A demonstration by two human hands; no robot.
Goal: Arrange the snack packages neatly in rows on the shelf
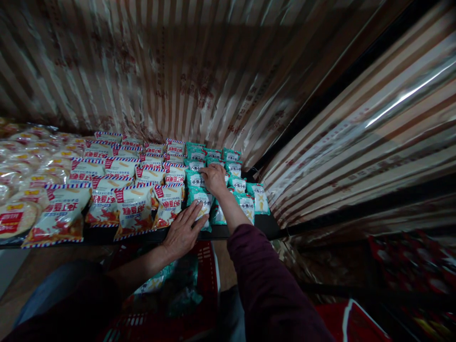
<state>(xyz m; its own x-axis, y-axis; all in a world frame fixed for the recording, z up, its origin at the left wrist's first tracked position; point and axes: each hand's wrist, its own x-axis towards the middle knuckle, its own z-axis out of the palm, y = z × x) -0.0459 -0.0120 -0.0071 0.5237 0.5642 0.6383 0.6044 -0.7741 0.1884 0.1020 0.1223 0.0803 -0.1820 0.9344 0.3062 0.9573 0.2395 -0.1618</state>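
Several green-and-white snack bags (pixel 244 204) stand in rows at the right end of a dark shelf (pixel 261 225). My left hand (pixel 183 230) lies with fingers stretched against the lower part of a front green bag (pixel 200 194), holding nothing. Reaching over the front row, my right hand (pixel 215 180) has its fingers bent together at a green bag (pixel 194 179) farther back. Its fingertips partly cover the bags there. To the left of the green bags stand rows of white snack bags (pixel 135 209) with red print and striped edges.
Round packaged crackers (pixel 17 216) fill the shelf's left end. Striped plastic sheeting (pixel 171 71) hangs behind, and more sheeting (pixel 356 156) borders the right side. A red basket (pixel 213 266) with green bags inside sits below the shelf. Red packages (pixel 413 261) lie at the lower right.
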